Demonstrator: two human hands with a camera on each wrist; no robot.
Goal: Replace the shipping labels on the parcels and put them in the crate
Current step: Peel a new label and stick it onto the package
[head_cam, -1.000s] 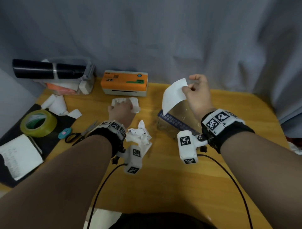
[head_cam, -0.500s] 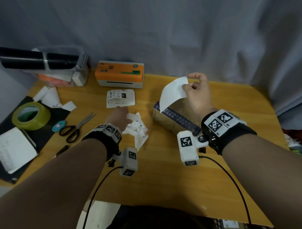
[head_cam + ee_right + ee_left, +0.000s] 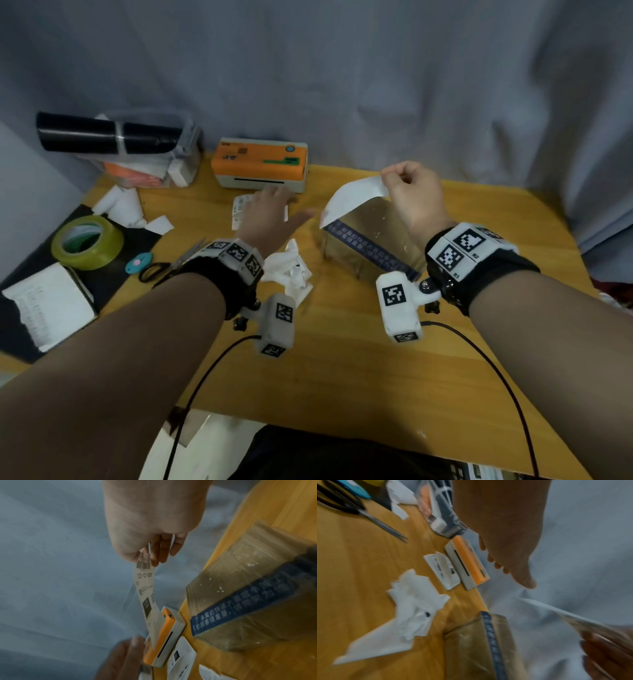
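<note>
While the right hand [image 3: 412, 195] holds one corner of the white printed shipping label [image 3: 352, 198] pinched above the brown taped cardboard parcel [image 3: 371, 240], the left hand [image 3: 270, 214], which a second ago pressed on the small stack of printed labels [image 3: 239, 209] and then drew back, now reaches rightward toward the label's hanging edge, fingers straight and empty. Judged: peeling is finished, and application to the parcel comes next. No crate can be told in any view.

Head view: wooden surface [image 3: 342, 377]; orange-topped label printer [image 3: 260, 162] at the back; crumpled white backing paper [image 3: 289, 270] between the forearms; yellow-green tape roll [image 3: 87, 243] and black-handled scissors [image 3: 171, 265] to the left.

Left wrist view: left hand [image 3: 505, 534] flat, fingers extended, holding nothing; parcel [image 3: 481, 646] below; label edge [image 3: 556, 612] at lower right, blurred.

Right wrist view: right hand [image 3: 150, 520], thumb and fingers clamped on the label [image 3: 145, 588], barcode side showing; the label hangs free above the printer [image 3: 164, 635], beside the parcel [image 3: 248, 601].
</note>
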